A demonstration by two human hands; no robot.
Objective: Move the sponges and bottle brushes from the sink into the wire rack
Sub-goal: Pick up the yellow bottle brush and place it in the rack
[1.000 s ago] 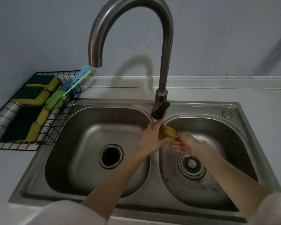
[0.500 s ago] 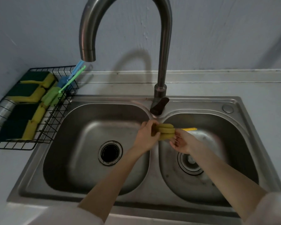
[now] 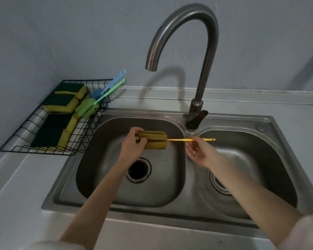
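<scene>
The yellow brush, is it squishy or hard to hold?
The yellow brush head looks like foam, so probably squishy and light where the left hand grips it. Its thin handle likely bends a little under the right hand.
</scene>
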